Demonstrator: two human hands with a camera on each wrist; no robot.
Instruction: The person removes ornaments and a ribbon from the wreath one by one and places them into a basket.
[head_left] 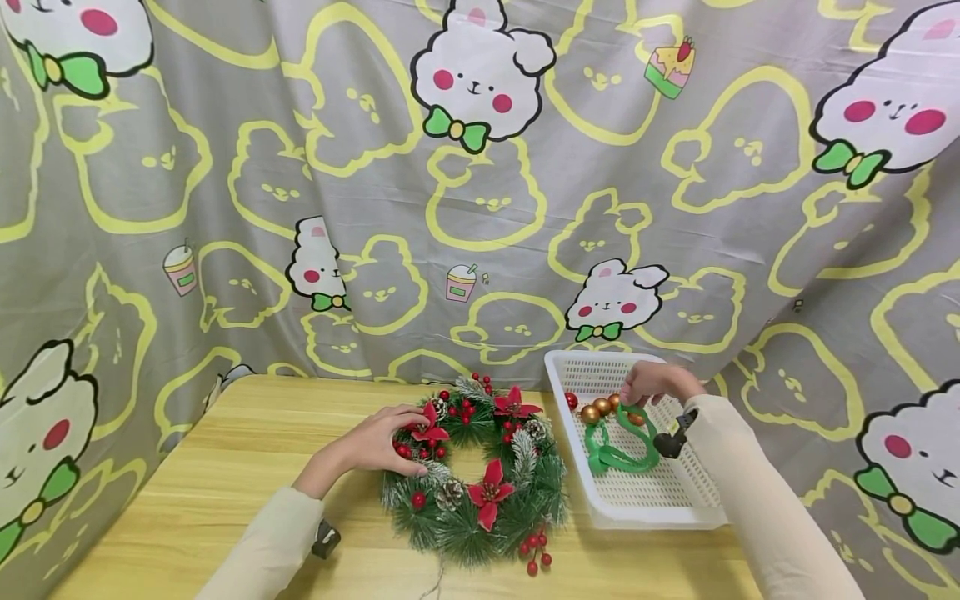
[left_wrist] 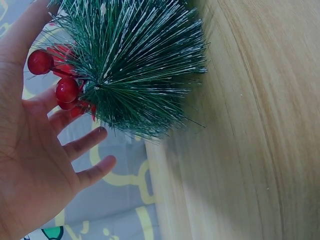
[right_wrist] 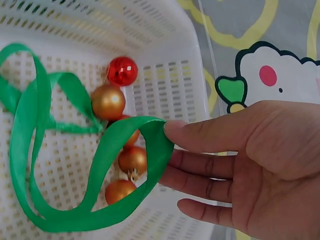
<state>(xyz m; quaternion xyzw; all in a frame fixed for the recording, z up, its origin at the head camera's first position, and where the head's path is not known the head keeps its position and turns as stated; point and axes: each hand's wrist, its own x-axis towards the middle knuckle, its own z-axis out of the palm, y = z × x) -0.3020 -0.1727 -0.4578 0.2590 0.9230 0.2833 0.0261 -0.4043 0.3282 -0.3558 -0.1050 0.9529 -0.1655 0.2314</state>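
A green wreath (head_left: 480, 533) with red poinsettias (head_left: 491, 494), pine cones, red berries and frosted sprigs lies on the table. My left hand (head_left: 386, 440) rests at its left side with fingers spread; in the left wrist view the fingers stand apart beside red berries (left_wrist: 67, 90) and green needles (left_wrist: 135, 70). Over the white basket, my right hand (head_left: 651, 383) pinches a loop of green ribbon (right_wrist: 100, 170) between thumb and fingers. The rest of the ribbon hangs down in loose curves inside the basket. Behind it lie several gold balls (right_wrist: 108, 102) and a shiny red ball (right_wrist: 122, 71).
The white plastic basket (head_left: 592, 500) with slotted walls stands right of the wreath on the wooden table (head_left: 247, 450). A sprig of red berries (head_left: 533, 550) sticks out at the wreath's near right. A patterned grey curtain (head_left: 390, 208) hangs behind and around the table.
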